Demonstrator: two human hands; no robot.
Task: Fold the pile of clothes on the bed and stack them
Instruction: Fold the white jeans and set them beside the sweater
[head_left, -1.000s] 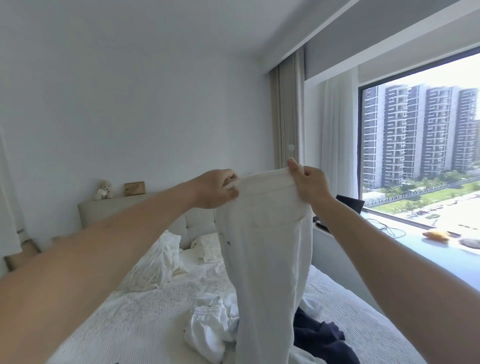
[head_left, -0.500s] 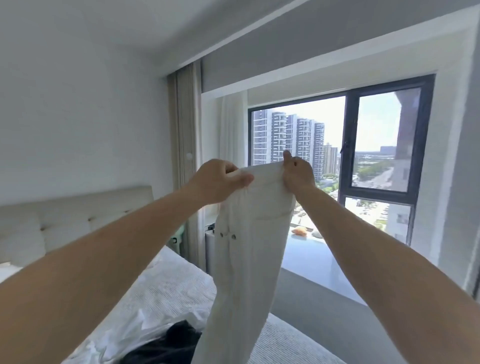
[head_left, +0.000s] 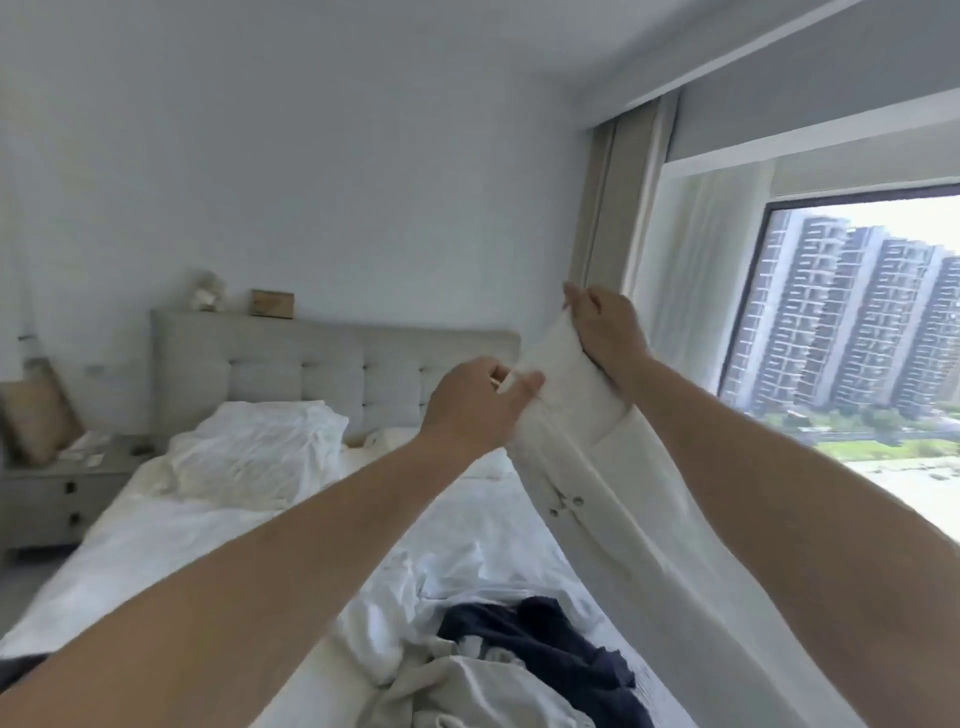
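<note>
Head view: we have swung back toward the bed (head_left: 218, 525); left hand (head_left: 470, 410) and right hand (head_left: 605, 327) each keep a grip pinching the white trousers (head_left: 587, 467), now tilted.

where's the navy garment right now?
Head view, bottom centre-right: the navy garment lies crumpled on the bed in the unfolded pile, beside a white garment, below the white trousers that both hands hold up.

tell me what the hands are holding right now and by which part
Both hands, left hand and right hand, pinch the white trousers by the waistband, one at each end.
</note>
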